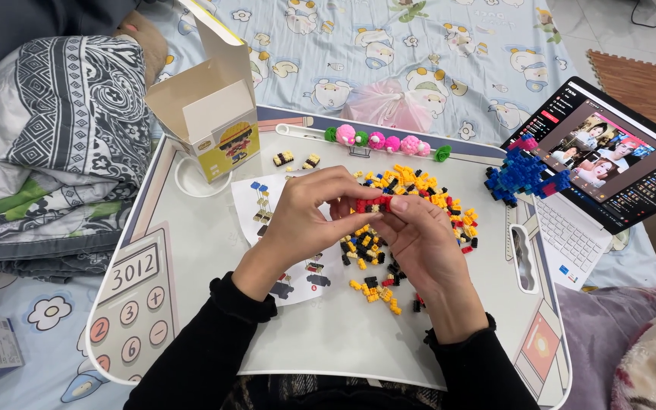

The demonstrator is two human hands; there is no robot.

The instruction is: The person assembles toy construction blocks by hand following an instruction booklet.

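Observation:
Both my hands meet over the middle of a white lap tray [191,250]. My left hand [305,216] and my right hand [419,243] pinch a small red and black block piece [372,203] between their fingertips. Under and behind the hands lies a loose pile of tiny yellow, black and red blocks [419,193]. A printed instruction sheet [260,205] lies beneath my left hand. Black sleeves cover both forearms.
An open cardboard box [214,106] stands at the tray's back left. Two small built pieces [298,160] lie near it. A pink bead row [381,140] lines the back edge. A blue block figure [525,175] sits right, by an open laptop [609,167].

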